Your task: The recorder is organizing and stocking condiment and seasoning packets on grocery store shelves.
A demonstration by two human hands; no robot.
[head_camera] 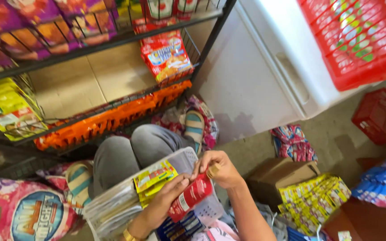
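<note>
Red packet in both hands' grip

A basket rests on the person's lap, packets standing inside it. Both hands meet on a sachet above the basket. The wire shelf stands ahead, a cardboard box on the floor to the right.
</note>
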